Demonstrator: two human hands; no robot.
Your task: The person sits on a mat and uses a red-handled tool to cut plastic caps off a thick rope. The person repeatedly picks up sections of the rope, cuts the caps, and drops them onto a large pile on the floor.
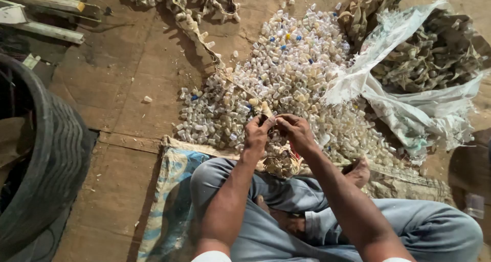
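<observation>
Strip of joined small plastic pieces (266, 110) sits pinched between both hands, left hand (257, 132) at nine o'clock, right hand (295, 131) at three o'clock, fingertips nearly touching; pile of loose caps (286, 72) spreads at twelve o'clock; white sack (409, 103) lies at two o'clock.

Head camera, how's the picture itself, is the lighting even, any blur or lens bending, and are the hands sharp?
Head view: warm, soft light, brightest on the heap of small clear caps and the white sack; the tyre at the left edge sinks into shadow. Left hand and right hand are slightly soft, not smeared. Wide-angle bending shows at the borders. No hard glare.
</observation>
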